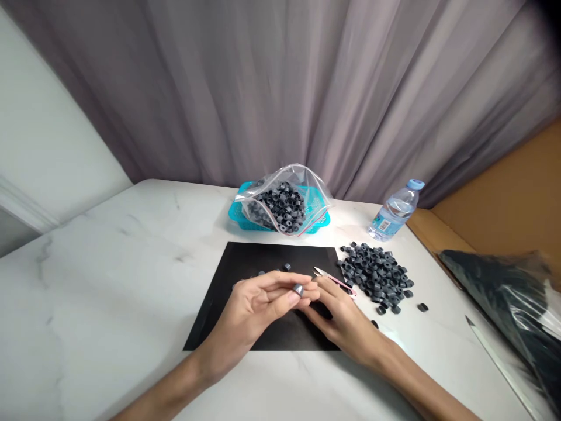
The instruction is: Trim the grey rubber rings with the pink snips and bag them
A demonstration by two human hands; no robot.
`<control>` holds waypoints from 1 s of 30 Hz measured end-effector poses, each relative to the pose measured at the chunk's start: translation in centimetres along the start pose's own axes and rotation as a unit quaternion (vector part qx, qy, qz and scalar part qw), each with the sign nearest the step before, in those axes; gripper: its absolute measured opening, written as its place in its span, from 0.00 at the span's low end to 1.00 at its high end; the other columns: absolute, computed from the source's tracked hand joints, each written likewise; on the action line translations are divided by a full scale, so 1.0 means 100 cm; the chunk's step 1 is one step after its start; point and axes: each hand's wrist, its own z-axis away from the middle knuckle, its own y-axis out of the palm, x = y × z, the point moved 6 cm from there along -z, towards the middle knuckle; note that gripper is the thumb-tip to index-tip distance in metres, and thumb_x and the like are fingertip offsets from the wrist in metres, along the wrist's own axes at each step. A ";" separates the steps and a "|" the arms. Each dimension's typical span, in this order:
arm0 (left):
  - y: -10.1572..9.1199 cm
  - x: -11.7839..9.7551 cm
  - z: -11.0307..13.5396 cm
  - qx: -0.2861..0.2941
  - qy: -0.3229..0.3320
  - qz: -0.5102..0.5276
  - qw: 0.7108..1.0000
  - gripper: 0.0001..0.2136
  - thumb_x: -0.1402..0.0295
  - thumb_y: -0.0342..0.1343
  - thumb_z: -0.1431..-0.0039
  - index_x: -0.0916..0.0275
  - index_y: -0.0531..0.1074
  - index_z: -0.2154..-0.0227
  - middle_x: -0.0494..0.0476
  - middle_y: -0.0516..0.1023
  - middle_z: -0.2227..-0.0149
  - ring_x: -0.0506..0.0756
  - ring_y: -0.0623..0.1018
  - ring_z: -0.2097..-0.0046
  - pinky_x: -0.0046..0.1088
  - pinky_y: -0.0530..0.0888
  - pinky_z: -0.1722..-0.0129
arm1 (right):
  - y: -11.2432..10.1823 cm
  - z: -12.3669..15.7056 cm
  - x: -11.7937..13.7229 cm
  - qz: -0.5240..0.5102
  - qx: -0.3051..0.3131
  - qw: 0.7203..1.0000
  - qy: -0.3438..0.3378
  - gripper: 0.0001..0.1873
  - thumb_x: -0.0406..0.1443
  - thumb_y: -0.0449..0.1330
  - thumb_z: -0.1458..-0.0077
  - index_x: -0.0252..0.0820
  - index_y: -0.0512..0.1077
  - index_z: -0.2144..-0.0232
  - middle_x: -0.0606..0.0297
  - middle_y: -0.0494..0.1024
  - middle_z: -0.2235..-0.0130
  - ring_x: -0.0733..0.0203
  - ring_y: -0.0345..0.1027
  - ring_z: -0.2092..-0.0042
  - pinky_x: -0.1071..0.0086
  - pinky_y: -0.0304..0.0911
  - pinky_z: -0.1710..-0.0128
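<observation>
Over a black mat, both my hands meet. Pinched between the thumb and fingers of my left hand is a small dark grey plastic ring, its shiny side showing. My right hand has its fingers curled in against the left fingertips; whatever they may hold is hidden. Just behind the right fingers lie pink-handled thread snips, blades pointing left. Another dark ring rests on the mat beyond my left hand, with more partly hidden by that hand.
A loose heap of dark rings lies right of the mat. Behind it stands a water bottle. A turquoise basket holds an open zip bag of rings. At right are a cardboard box and a dark plastic-wrapped bundle.
</observation>
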 end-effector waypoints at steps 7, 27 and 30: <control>0.002 -0.001 0.001 0.017 0.016 0.012 1.000 0.10 0.67 0.61 0.34 0.59 0.81 0.53 0.58 0.85 0.52 0.58 0.83 0.50 0.32 0.78 0.45 | -0.010 -0.001 -0.010 0.034 -0.028 0.999 0.021 0.07 0.37 0.54 0.30 0.44 0.70 0.54 0.59 0.73 0.56 0.56 0.70 0.54 0.62 0.70 0.53; 0.000 -0.003 0.002 0.001 0.023 0.009 1.000 0.09 0.66 0.62 0.36 0.61 0.82 0.56 0.60 0.86 0.54 0.60 0.84 0.51 0.34 0.80 0.47 | -0.036 0.004 -0.027 0.183 -0.149 0.966 0.105 0.14 0.38 0.44 0.26 0.44 0.66 0.63 0.64 0.69 0.68 0.61 0.66 0.70 0.69 0.60 0.70; -0.003 -0.002 0.003 -0.026 0.014 -0.013 0.999 0.09 0.65 0.61 0.35 0.60 0.82 0.56 0.59 0.86 0.54 0.60 0.84 0.51 0.34 0.80 0.47 | -0.043 0.006 -0.014 -0.006 -0.196 0.970 0.141 0.13 0.40 0.45 0.27 0.44 0.65 0.62 0.68 0.67 0.71 0.64 0.65 0.72 0.72 0.62 0.71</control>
